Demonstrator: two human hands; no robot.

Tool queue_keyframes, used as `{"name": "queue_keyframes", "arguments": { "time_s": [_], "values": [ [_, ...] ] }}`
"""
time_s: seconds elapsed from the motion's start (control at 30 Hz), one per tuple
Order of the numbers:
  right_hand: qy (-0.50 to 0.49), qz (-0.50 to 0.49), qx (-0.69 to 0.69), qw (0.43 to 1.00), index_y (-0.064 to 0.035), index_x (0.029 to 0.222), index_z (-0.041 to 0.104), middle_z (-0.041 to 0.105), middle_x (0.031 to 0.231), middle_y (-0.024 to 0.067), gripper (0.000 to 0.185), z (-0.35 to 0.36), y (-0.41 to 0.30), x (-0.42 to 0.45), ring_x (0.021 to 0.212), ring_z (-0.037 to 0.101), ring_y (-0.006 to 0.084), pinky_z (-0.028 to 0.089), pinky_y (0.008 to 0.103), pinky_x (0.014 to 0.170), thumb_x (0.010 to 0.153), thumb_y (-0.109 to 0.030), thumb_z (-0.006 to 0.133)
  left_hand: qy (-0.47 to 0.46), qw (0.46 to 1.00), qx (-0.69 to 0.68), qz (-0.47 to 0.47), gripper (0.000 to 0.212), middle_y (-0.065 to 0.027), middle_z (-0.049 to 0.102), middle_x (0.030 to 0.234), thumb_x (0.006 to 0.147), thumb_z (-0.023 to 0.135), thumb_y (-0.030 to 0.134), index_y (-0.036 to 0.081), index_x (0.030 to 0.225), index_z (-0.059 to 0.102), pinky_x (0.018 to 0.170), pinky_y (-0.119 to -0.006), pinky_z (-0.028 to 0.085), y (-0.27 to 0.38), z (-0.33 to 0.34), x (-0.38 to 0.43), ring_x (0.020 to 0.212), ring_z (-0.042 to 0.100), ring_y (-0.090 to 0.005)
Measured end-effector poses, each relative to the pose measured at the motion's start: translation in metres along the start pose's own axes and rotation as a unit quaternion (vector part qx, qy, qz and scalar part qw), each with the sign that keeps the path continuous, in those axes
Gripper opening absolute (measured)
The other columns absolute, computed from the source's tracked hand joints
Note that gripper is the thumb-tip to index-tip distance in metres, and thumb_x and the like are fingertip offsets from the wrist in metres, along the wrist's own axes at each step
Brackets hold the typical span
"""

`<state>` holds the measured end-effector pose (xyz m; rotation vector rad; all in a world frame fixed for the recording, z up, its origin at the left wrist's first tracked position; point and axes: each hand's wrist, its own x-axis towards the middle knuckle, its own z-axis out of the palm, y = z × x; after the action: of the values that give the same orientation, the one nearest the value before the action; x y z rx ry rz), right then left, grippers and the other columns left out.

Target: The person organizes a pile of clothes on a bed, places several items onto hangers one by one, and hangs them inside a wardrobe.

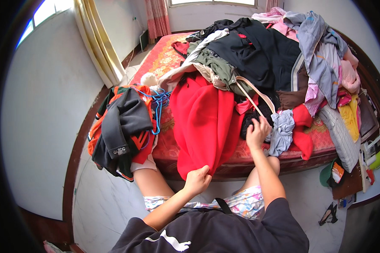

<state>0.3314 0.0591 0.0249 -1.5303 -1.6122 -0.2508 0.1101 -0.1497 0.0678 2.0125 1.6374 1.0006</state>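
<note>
My left hand (pixel 198 181) grips the lower end of a large red garment (pixel 204 117), which hangs over the near edge of the mattress (pixel 164 148). My right hand (pixel 258 132) is beside a beige strap (pixel 256 90), its fingertips close to the strap's lower part. Whether those fingers pinch the strap or only pass over it is unclear. Black fluffy fabric (pixel 255 119) lies just behind the right hand, partly hidden by it. A crumpled grey-blue cloth (pixel 281 131) is immediately to its right, with a red plush piece (pixel 302 144) further over.
A big heap of clothes, with a black jacket (pixel 256 50) on top, covers much of the bed. To the left lie a dark grey garment (pixel 123 120) and blue hangers (pixel 159 102). On the floor at right are a green basket (pixel 327 174) and a black high-heeled shoe (pixel 328 214).
</note>
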Motion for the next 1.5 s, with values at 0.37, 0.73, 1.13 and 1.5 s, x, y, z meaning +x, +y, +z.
{"name": "queue_keyframes", "arguments": {
  "time_s": [0.37,0.73,1.13,1.5],
  "values": [
    [-0.303,0.188,0.215,0.909,-0.0023,0.134,0.031,0.051,0.117,0.0297,0.08,0.047,-0.116,-0.003,0.108,0.052,0.0397,0.042,0.0407,0.093,0.072,-0.031,0.071,0.177,0.981,0.078,0.017,0.043,-0.0194,0.047,0.11,0.065,0.068,0.019,0.005,0.104,0.055,0.088,-0.041,0.039,-0.015,0.007,-0.001,0.102,0.046,-0.0349],
    [-0.335,-0.016,0.381,0.862,0.0049,0.116,0.051,0.057,0.108,0.0265,0.042,-0.153,-0.153,-0.048,0.104,0.056,0.0347,0.046,0.0356,0.088,0.079,-0.009,0.062,0.161,0.96,0.209,0.091,0.082,-0.0285,0.015,0.141,0.064,0.064,0.008,0.006,0.138,0.027,0.105,-0.051,0.019,-0.067,-0.068,0.053,0.131,0.017,-0.0439],
    [-0.431,-0.096,0.695,0.568,0.0077,0.123,0.044,0.057,0.112,0.0126,0.048,-0.26,-0.133,0.036,0.103,0.055,0.0199,0.039,0.0286,0.091,0.082,-0.012,0.059,-0.121,0.854,-0.294,0.413,0.024,-0.0135,0.056,0.073,0.067,0.066,0.016,0.003,0.065,0.045,0.072,-0.04,0.05,0.082,-0.134,0.08,0.073,0.058,-0.0328],
    [-0.205,0.225,0.503,0.809,0.0027,0.127,0.042,0.05,0.121,0.0156,0.055,-0.086,-0.01,-0.069,0.114,0.047,0.0234,0.038,0.0326,0.096,0.084,-0.025,0.063,0.3,0.919,-0.185,-0.179,0.046,-0.012,0.06,0.1,0.078,0.065,0.012,-0.001,0.118,0.047,0.081,-0.032,0.046,-0.132,-0.076,0.093,0.089,0.058,-0.0207]
  ]
}}
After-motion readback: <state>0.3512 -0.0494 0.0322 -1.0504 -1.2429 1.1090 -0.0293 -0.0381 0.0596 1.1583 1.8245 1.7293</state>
